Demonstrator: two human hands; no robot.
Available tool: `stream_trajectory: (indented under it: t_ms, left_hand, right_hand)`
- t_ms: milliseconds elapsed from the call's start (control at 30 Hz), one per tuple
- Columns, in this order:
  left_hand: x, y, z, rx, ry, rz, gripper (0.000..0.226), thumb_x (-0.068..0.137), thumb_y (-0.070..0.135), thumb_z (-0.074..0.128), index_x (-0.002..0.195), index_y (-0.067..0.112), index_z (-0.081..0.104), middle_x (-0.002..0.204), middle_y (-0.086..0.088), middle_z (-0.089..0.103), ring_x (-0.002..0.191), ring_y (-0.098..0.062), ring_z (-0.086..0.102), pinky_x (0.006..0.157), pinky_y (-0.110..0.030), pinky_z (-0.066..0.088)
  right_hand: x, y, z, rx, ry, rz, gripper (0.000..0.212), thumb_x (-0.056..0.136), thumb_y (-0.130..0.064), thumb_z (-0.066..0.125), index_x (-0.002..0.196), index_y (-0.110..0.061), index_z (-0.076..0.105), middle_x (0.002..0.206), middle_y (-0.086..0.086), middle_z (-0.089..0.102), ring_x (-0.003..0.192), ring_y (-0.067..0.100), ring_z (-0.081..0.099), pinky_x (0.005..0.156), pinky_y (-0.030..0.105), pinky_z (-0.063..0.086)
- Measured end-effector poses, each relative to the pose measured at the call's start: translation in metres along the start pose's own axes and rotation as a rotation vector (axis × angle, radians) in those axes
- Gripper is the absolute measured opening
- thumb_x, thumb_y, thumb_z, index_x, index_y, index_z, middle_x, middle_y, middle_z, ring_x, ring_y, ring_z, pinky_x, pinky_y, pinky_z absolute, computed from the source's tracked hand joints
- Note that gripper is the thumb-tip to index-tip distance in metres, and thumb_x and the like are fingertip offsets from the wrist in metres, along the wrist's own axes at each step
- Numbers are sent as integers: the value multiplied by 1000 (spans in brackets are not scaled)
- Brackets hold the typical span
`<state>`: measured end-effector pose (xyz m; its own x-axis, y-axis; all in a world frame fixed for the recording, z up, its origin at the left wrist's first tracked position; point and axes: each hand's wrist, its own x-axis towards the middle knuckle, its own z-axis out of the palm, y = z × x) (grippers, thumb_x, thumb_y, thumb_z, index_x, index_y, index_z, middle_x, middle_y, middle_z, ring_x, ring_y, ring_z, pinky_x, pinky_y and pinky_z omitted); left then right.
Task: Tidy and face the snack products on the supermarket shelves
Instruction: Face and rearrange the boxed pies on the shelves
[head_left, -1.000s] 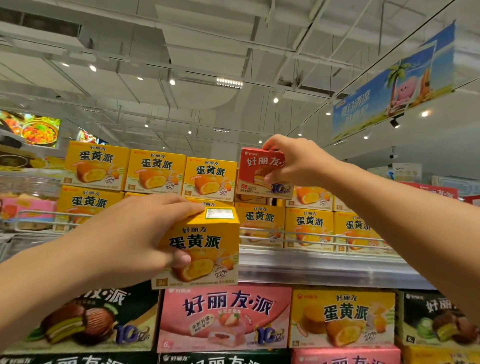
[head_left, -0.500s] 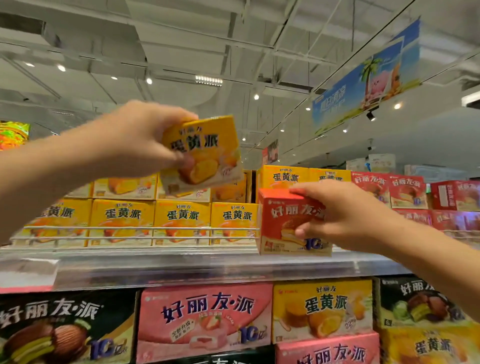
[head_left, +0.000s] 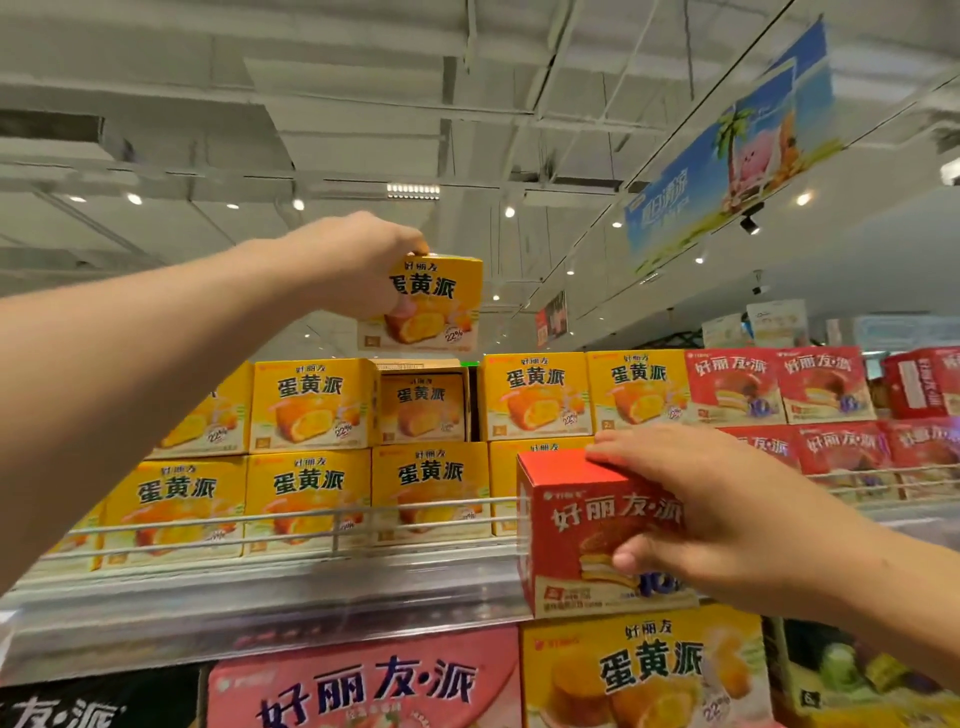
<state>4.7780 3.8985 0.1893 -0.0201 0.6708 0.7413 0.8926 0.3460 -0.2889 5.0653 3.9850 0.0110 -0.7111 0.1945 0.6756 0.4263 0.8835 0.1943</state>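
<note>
Shelf rail (head_left: 291, 525) blurs yellow boxes (head_left: 306, 499); forearms cropped.

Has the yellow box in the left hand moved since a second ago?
Yes. The yellow box in the left hand has gone up: it was below the shelf rail, now it hangs above the top row of yellow boxes.

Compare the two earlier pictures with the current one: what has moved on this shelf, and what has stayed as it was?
The left hand carried its yellow box from low in front of the shelf up above the gap in the top yellow row. The right hand took the red box off that row and lowered it. Both grips held; the stacked boxes stayed.
</note>
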Motion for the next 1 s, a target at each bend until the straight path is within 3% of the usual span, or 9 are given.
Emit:
stream_trajectory:
  t_ms: [167, 233, 333, 500, 767, 1000]
  left_hand:
    - [7, 5, 15, -59, -69, -16, 58, 81, 36, 75, 132, 33, 49, 107, 3, 65, 91, -22, 61, 76, -38, 54]
    - [8, 8, 19, 1, -74, 3, 59, 81, 39, 74, 133, 35, 47, 109, 3, 65, 91, -22, 60, 72, -35, 52]
    - [9, 12, 23, 32, -83, 19, 59, 81, 38, 74, 134, 35, 46, 110, 3, 65, 90, -21, 58, 69, -33, 48]
    - [11, 14, 16, -105, -148, -18, 52, 84, 30, 73, 132, 29, 51, 108, 2, 66, 94, -21, 61, 77, -36, 51]
    - [12, 12, 8, -244, -192, -64, 31, 87, 28, 71, 115, 24, 60, 96, 7, 67, 85, -11, 62, 76, -33, 46]
    - [-1, 12, 31, -277, -265, -66, 37, 85, 31, 72, 119, 25, 59, 104, 5, 69, 92, -15, 65, 87, -41, 54]
  right_hand:
    - [1, 10, 6, 9, 4, 5, 78, 76, -63, 66, 144, -40, 36, 141, -29, 40, 131, -6, 33, 112, 24, 26]
    - [1, 12, 9, 5, -9, 3, 79, 76, -64, 64, 145, -41, 34, 142, -30, 38, 133, -7, 29, 114, 23, 23]
    - [3, 14, 11, 8, -10, 7, 79, 77, -64, 64, 146, -41, 33, 144, -29, 36, 134, -5, 28, 113, 21, 20]
    - [5, 16, 13, 4, -8, 0, 78, 77, -64, 63, 145, -40, 34, 143, -29, 38, 132, -7, 28, 107, 15, 18]
    - [5, 17, 15, 38, 14, -8, 77, 72, -67, 60, 141, -38, 43, 134, -29, 48, 125, -2, 41, 104, 23, 32]
    - [2, 16, 18, 37, 33, 7, 75, 74, -60, 69, 141, -38, 43, 134, -27, 50, 122, -3, 41, 101, 20, 31]
